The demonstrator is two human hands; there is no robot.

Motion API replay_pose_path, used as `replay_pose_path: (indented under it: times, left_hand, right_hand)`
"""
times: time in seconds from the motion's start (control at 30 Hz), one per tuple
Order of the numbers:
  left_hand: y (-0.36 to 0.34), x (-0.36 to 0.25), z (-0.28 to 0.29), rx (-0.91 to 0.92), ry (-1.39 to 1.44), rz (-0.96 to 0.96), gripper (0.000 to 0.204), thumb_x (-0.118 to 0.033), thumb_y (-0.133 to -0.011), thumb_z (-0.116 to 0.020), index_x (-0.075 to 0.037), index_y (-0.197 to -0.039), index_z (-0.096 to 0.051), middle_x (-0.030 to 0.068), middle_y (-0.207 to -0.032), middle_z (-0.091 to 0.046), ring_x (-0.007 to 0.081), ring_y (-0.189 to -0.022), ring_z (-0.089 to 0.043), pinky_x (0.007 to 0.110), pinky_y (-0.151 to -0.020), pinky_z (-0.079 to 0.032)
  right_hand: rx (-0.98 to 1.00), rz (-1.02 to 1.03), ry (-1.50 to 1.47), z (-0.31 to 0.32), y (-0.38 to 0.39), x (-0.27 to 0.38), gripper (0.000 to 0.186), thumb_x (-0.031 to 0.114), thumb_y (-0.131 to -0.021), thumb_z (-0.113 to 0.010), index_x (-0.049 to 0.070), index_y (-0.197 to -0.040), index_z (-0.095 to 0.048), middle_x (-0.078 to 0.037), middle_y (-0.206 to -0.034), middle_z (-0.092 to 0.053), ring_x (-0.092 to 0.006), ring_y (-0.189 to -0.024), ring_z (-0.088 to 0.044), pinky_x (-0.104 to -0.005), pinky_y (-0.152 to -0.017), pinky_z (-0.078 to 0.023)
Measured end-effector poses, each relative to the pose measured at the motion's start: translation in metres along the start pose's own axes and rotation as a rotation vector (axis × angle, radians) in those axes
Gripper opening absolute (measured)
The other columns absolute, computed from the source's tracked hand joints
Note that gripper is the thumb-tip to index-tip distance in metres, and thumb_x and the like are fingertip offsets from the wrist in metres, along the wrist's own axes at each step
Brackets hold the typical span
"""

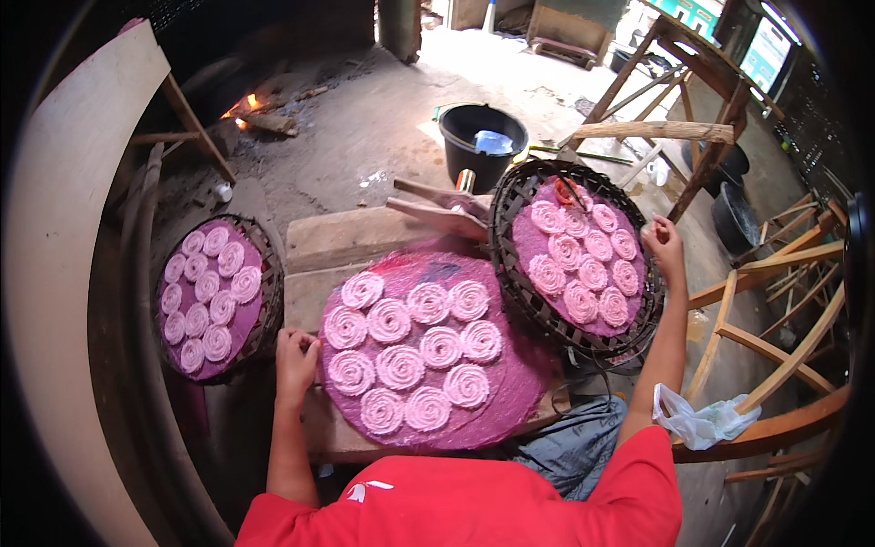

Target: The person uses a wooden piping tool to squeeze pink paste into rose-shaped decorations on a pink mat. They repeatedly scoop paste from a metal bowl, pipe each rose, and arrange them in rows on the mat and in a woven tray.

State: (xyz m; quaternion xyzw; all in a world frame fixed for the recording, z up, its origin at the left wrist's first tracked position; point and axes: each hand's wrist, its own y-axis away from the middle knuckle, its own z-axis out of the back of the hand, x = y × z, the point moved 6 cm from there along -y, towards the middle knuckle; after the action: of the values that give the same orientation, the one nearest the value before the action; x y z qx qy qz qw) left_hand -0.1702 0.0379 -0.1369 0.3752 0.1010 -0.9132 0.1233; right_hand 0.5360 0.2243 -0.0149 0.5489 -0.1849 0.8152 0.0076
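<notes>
A round purple mat (pixel 524 383) lies in front of me, bearing several pink coiled swirls (pixel 399 366) that look like piped dough. At its left edge is my left hand (pixel 297 365), fingers closed, thumb close to the rim; whether they grip it I cannot tell. To the right, a dark round woven basket (pixel 507 264) tilts toward me and carries another purple sheet with pink swirls (pixel 592 273) and a small red object (pixel 567 191). Just off this basket's right rim, my right hand (pixel 663 244) is raised with its fingers pinched together; anything in them is too small to make out.
Under the mat is a wooden bench (pixel 333 239) with a wooden clamp-like tool (pixel 442 208) behind it. Another basket of swirls (pixel 208 296) stands left. Beyond are a black bucket (pixel 483 150) and burning wood (pixel 264 118). Wooden frames (pixel 756 333) and a plastic bag (pixel 702 417) lie right.
</notes>
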Motion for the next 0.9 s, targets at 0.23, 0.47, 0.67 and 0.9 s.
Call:
replay_pose_path:
  times: [0.23, 0.47, 0.67, 0.9]
  left_hand:
    - [0.008, -0.006, 0.001, -0.324, 0.085, -0.207, 0.013, -0.009, -0.091, -0.057, 0.002, -0.099, -0.057, 0.0129, -0.093, -0.053, 0.0237, -0.078, -0.056, 0.034, -0.069, -0.047]
    - [0.013, -0.003, 0.004, -0.38, 0.169, -0.119, 0.011, -0.007, -0.092, -0.054, 0.002, -0.097, -0.057, 0.011, -0.089, -0.054, 0.0205, -0.075, -0.057, 0.032, -0.068, -0.046]
    - [0.011, 0.0, 0.005, -0.396, 0.2, -0.089, 0.011, -0.007, -0.092, -0.055, 0.003, -0.097, -0.056, 0.0109, -0.088, -0.055, 0.0197, -0.074, -0.057, 0.032, -0.067, -0.046]
    - [0.011, 0.005, 0.004, -0.404, 0.206, -0.031, 0.011, -0.007, -0.092, -0.056, 0.003, -0.096, -0.056, 0.0096, -0.087, -0.057, 0.0171, -0.072, -0.056, 0.03, -0.066, -0.046]
  right_hand:
    - [0.082, 0.016, 0.043, -0.087, -0.03, 0.03, 0.042, 0.015, -0.083, -0.072, 0.003, -0.121, -0.057, -0.005, -0.096, -0.062, -0.0113, -0.085, -0.059, -0.025, -0.074, -0.051]
    - [0.518, -0.161, -0.199, -0.198, -0.051, 0.047, 0.04, 0.016, -0.085, -0.07, 0.002, -0.12, -0.058, -0.006, -0.096, -0.064, -0.0105, -0.083, -0.062, -0.0247, -0.073, -0.051]
    - [0.335, -0.054, -0.048, -0.207, -0.11, 0.024, 0.037, 0.013, -0.082, -0.067, -0.001, -0.115, -0.06, -0.002, -0.084, -0.063, -0.0074, -0.072, -0.058, -0.0217, -0.065, -0.048]
    - [0.56, -0.089, 0.07, -0.209, -0.096, 0.036, 0.03, 0.018, -0.081, -0.065, 0.001, -0.107, -0.065, 0.0, -0.082, -0.064, -0.0068, -0.073, -0.058, -0.022, -0.068, -0.048]
